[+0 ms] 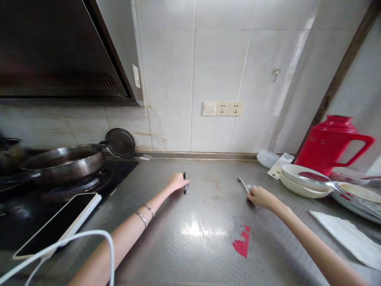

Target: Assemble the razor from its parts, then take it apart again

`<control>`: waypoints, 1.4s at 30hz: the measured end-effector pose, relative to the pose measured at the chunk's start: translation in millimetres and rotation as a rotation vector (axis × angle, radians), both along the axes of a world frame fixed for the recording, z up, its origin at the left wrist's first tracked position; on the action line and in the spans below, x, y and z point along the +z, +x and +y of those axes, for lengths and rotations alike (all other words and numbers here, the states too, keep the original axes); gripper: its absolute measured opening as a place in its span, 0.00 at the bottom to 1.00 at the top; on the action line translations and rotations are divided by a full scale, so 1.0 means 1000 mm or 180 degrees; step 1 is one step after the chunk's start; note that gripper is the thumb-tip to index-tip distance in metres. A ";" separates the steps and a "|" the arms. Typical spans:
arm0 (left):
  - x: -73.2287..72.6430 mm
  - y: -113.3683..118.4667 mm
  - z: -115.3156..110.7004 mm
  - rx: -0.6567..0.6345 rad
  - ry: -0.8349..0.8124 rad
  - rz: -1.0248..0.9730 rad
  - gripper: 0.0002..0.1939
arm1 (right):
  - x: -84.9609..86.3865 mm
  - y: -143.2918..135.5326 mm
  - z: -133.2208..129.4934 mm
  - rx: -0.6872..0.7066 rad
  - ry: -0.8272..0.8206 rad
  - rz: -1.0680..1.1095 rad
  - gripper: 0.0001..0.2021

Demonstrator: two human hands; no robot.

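Note:
Near the middle of the metal counter [208,206], my left hand [176,182] is closed on a small slim black-and-silver object [185,188], whose exact kind I cannot make out. Farther right, my right hand [262,197] grips a thin pale stick-like object [243,184] with a dark tip, pointing up and left. A bit of clear plastic [251,186] shows beside those fingers. Between the hands and closer to me lies a torn red scrap [243,243]. The fingers partly hide both held objects.
On the left are a smartphone [59,222], a white cable [86,233] and a steel pan [68,161] on the black stove [119,174]. To the right stand a red thermos jug [330,143], bowls [303,186] and white paper [348,236]. A tiled wall [169,79] closes the back.

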State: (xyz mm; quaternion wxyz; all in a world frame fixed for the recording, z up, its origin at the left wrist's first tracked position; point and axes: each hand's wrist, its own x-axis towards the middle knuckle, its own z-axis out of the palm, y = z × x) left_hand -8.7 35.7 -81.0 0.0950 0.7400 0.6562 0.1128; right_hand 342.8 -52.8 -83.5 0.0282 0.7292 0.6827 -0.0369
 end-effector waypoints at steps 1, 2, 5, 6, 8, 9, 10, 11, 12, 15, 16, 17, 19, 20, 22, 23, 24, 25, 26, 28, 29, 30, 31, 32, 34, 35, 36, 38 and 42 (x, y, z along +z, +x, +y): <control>0.000 0.000 -0.001 0.0025 0.0002 0.0007 0.21 | 0.001 -0.008 -0.001 0.0014 0.0094 0.0046 0.15; -0.001 0.001 -0.003 0.0068 -0.0001 0.0018 0.20 | 0.003 -0.018 -0.002 0.0018 0.0197 0.0092 0.16; -0.002 0.006 -0.006 0.0202 0.0020 0.0082 0.19 | 0.008 -0.061 -0.004 0.0193 0.0392 0.0195 0.18; -0.003 0.008 -0.007 0.0218 0.0056 0.0115 0.19 | 0.010 -0.078 -0.005 0.0215 0.0442 0.0260 0.18; -0.003 0.009 -0.009 0.0211 0.0135 0.0177 0.19 | 0.012 -0.112 -0.003 0.0305 0.0526 0.0310 0.18; -0.003 0.009 -0.010 0.0204 0.0161 0.0200 0.20 | 0.013 -0.127 -0.002 0.0343 0.0545 0.0314 0.18; -0.003 0.009 -0.011 0.0203 0.0171 0.0213 0.20 | 0.014 -0.141 0.000 0.0382 0.0506 0.0322 0.18; -0.003 0.007 -0.012 0.0202 0.0165 0.0218 0.21 | 0.015 -0.154 0.002 0.0433 0.0528 0.0331 0.17; -0.003 0.006 -0.013 0.0195 0.0153 0.0214 0.21 | 0.015 -0.165 0.004 0.0461 0.0536 0.0332 0.17; -0.003 0.002 -0.017 0.0152 0.0102 0.0192 0.21 | 0.013 -0.190 0.008 0.0504 0.0510 0.0341 0.18; -0.004 0.002 -0.018 0.0146 0.0097 0.0190 0.21 | 0.013 -0.197 0.009 0.0510 0.0479 0.0337 0.18; -0.005 0.001 -0.019 0.0143 0.0105 0.0193 0.21 | 0.012 -0.202 0.010 0.0513 0.0443 0.0331 0.18; -0.007 0.002 -0.019 0.0155 0.0116 0.0210 0.21 | 0.011 -0.209 0.010 0.0528 0.0374 0.0328 0.18; -0.008 0.002 -0.019 0.0167 0.0118 0.0217 0.20 | 0.011 -0.212 0.010 0.0530 0.0346 0.0337 0.18; -0.009 0.004 -0.018 0.0183 0.0095 0.0221 0.20 | 0.011 -0.215 0.010 0.0526 0.0292 0.0358 0.18; -0.010 0.004 -0.017 0.0182 0.0081 0.0223 0.19 | 0.010 -0.216 0.010 0.0523 0.0273 0.0365 0.18; -0.010 0.005 -0.017 0.0172 0.0074 0.0227 0.19 | 0.010 -0.216 0.010 0.0519 0.0265 0.0369 0.18; -0.010 0.005 -0.017 0.0155 0.0076 0.0231 0.19 | 0.010 -0.216 0.011 0.0518 0.0266 0.0371 0.18; -0.010 0.006 -0.016 0.0141 0.0076 0.0236 0.18 | 0.009 -0.216 0.011 0.0518 0.0279 0.0372 0.18; -0.009 0.007 -0.016 0.0121 0.0085 0.0244 0.17 | 0.008 -0.215 0.012 0.0523 0.0316 0.0378 0.18; -0.009 0.008 -0.016 0.0118 0.0085 0.0246 0.17 | 0.007 -0.214 0.012 0.0529 0.0340 0.0385 0.18; -0.009 0.008 -0.016 0.0123 0.0079 0.0248 0.17 | 0.006 -0.214 0.013 0.0538 0.0364 0.0396 0.18; -0.009 0.009 -0.016 0.0123 0.0072 0.0250 0.17 | 0.005 -0.213 0.013 0.0543 0.0384 0.0408 0.18; -0.009 0.009 -0.016 0.0121 0.0061 0.0250 0.17 | 0.004 -0.213 0.013 0.0541 0.0395 0.0419 0.18; -0.008 0.010 -0.016 0.0121 0.0037 0.0247 0.17 | 0.004 -0.213 0.014 0.0510 0.0381 0.0428 0.18; -0.008 0.010 -0.016 0.0122 0.0029 0.0244 0.17 | 0.004 -0.213 0.014 0.0491 0.0363 0.0425 0.18; -0.008 0.011 -0.016 0.0123 0.0025 0.0243 0.17 | 0.004 -0.213 0.014 0.0476 0.0347 0.0418 0.18; -0.008 0.012 -0.015 0.0122 0.0029 0.0244 0.17 | 0.004 -0.214 0.013 0.0466 0.0346 0.0400 0.19; -0.009 0.014 -0.014 0.0095 0.0024 0.0236 0.16 | 0.005 -0.212 0.013 0.0433 0.0424 0.0402 0.21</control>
